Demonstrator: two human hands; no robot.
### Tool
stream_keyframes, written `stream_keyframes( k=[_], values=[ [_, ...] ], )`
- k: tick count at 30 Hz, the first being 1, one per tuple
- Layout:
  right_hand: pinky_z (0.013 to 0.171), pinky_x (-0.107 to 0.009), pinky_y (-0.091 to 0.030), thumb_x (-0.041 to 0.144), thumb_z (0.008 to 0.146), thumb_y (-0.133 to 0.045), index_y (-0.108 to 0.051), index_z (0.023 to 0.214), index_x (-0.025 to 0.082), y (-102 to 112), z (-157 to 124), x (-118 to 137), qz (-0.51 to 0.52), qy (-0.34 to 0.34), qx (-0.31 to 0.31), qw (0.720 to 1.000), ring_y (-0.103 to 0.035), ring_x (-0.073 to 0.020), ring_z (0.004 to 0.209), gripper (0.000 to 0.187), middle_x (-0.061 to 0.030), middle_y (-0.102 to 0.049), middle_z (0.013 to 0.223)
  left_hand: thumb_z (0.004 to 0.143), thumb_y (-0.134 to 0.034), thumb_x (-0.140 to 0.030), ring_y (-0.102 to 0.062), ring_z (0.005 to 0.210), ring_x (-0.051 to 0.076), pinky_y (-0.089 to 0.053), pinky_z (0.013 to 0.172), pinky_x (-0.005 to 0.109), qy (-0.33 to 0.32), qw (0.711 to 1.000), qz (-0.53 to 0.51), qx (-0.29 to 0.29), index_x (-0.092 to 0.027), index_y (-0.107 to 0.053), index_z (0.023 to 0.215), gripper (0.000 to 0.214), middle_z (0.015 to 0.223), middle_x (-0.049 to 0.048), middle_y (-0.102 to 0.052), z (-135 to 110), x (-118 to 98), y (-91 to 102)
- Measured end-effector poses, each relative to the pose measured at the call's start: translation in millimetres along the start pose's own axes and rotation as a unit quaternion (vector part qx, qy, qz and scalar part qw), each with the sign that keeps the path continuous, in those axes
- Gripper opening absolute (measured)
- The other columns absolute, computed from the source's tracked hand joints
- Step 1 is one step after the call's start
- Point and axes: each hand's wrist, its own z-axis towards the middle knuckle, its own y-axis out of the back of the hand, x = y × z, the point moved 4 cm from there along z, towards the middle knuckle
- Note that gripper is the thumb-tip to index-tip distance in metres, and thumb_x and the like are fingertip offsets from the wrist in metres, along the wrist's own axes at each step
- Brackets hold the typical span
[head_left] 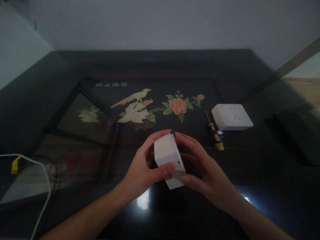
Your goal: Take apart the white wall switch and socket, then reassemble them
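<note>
Above the front part of the table I hold a white socket box (163,151), tilted, with a small dark slot on its near side. My left hand (143,165) is closed around its left side, thumb pressed across the near side. At the box's right side, the fingers and thumb of my right hand (206,170) grip the edge of the front plate. The face of the plate is turned away from me. A white wall socket (232,116) lies face up at the right, and beside it is a screwdriver (215,136) with a black and yellow handle.
The dark, glossy tabletop (155,66) bears an inlaid bird and flower picture (178,106) and reflects light. A white cable (46,180) with a yellow tag (15,165) runs along the left. A dark flat object (297,136) lies at the right. Walls stand behind and at the left.
</note>
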Motion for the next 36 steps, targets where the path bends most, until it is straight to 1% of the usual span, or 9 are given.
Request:
stream_keyframes(
  k=[3, 5, 10, 17, 21, 26, 28, 31, 36],
  values=[
    [0.109, -0.042, -0.049, 0.038, 0.092, -0.065, -0.048, 0.141, 0.038, 2.5, -0.2, 7.4, -0.042, 0.037, -0.009, 0.998, -0.049, -0.0214, 0.137, 0.052, -0.0029, -0.048, 0.151, 0.071, -0.085, -0.035, -0.062, 0.083, 0.015, -0.056, 0.068, 0.022, 0.001, 0.999, 0.031, 0.016, -0.029, -0.056, 0.125, 0.062, 0.100, 0.0011, -0.066, -0.5, 0.4, -1.6],
    [0.109, -0.045, -0.048, 0.034, 0.094, -0.063, -0.050, 0.141, 0.035, 2.8, 0.0, 10.1, -0.080, 0.049, -0.007, 0.996, -0.051, -0.0224, 0.135, 0.049, -0.0043, -0.050, 0.150, 0.072, -0.084, -0.035, -0.062, 0.083, 0.015, -0.056, 0.067, 0.022, -0.001, 0.998, 0.054, 0.016, -0.029, -0.055, 0.126, 0.062, 0.102, 0.0014, -0.064, -0.7, 0.6, -0.8],
    [0.109, -0.048, -0.048, 0.026, 0.092, -0.062, -0.050, 0.143, 0.030, 2.5, 0.4, 9.0, -0.131, 0.056, -0.007, 0.990, -0.054, -0.0252, 0.134, 0.053, -0.0082, -0.051, 0.150, 0.073, -0.082, -0.039, -0.062, 0.089, 0.015, -0.055, 0.072, 0.021, 0.001, 0.997, 0.075, 0.026, -0.031, -0.053, 0.127, 0.061, 0.114, 0.0018, -0.060, -0.1, 0.6, 1.0],
    [0.107, -0.048, -0.050, 0.029, 0.093, -0.063, -0.049, 0.144, 0.034, 1.4, -1.4, 5.6, -0.127, 0.050, -0.013, 0.991, -0.053, -0.0255, 0.135, 0.053, -0.0061, -0.050, 0.152, 0.069, -0.084, -0.053, -0.061, 0.091, 0.016, -0.055, 0.075, 0.021, 0.016, 0.999, 0.038, 0.032, -0.029, -0.051, 0.127, 0.071, 0.107, 0.0019, -0.063, 0.2, 0.9, -3.4],
    [0.109, -0.047, -0.049, 0.029, 0.092, -0.065, -0.048, 0.143, 0.036, -0.1, -2.5, 4.7, -0.121, 0.047, -0.015, 0.991, -0.050, -0.0251, 0.137, 0.055, -0.0046, -0.047, 0.153, 0.073, -0.083, -0.046, -0.060, 0.090, 0.015, -0.054, 0.074, 0.020, -0.008, 0.999, 0.039, 0.014, -0.028, -0.055, 0.121, 0.058, 0.109, 0.0017, -0.064, -0.1, -0.1, -2.4],
    [0.105, -0.043, -0.053, 0.030, 0.090, -0.068, -0.046, 0.142, 0.039, -1.4, -3.0, 5.4, -0.131, 0.056, -0.013, 0.990, -0.050, -0.0229, 0.137, 0.058, -0.0031, -0.047, 0.153, 0.071, -0.085, -0.038, -0.061, 0.087, 0.014, -0.053, 0.071, 0.020, -0.025, 0.999, 0.018, 0.015, -0.028, -0.059, 0.117, 0.054, 0.108, 0.0005, -0.065, 0.9, -0.1, -1.3],
    [0.105, -0.042, -0.052, 0.030, 0.089, -0.069, -0.047, 0.142, 0.037, -1.5, -3.2, 6.3, -0.145, 0.060, -0.017, 0.988, -0.051, -0.0227, 0.136, 0.058, -0.0041, -0.047, 0.152, 0.070, -0.085, -0.037, -0.061, 0.086, 0.014, -0.053, 0.070, 0.021, -0.028, 0.999, 0.015, 0.016, -0.028, -0.061, 0.115, 0.053, 0.109, 0.0005, -0.066, 1.5, -0.8, -1.2],
    [0.108, -0.041, -0.050, 0.029, 0.090, -0.067, -0.047, 0.143, 0.032, -2.4, -4.2, 10.3, -0.187, 0.092, -0.020, 0.978, -0.051, -0.0227, 0.136, 0.057, -0.0075, -0.048, 0.152, 0.068, -0.086, -0.035, -0.063, 0.094, 0.017, -0.054, 0.076, 0.023, -0.038, 0.999, 0.033, 0.007, -0.026, -0.063, 0.113, 0.052, 0.115, 0.0020, -0.063, 2.2, -2.5, -0.1],
    [0.109, -0.037, -0.049, 0.020, 0.090, -0.059, -0.047, 0.144, 0.021, -5.8, -8.3, 22.9, -0.294, 0.171, -0.035, 0.940, -0.054, -0.0211, 0.133, 0.055, -0.0124, -0.055, 0.146, 0.069, -0.085, -0.035, -0.061, 0.104, 0.023, -0.052, 0.088, 0.031, -0.087, 0.992, 0.092, 0.000, -0.024, -0.065, 0.112, 0.048, 0.115, 0.0049, -0.062, 1.9, -6.1, 0.3]
  ],
)
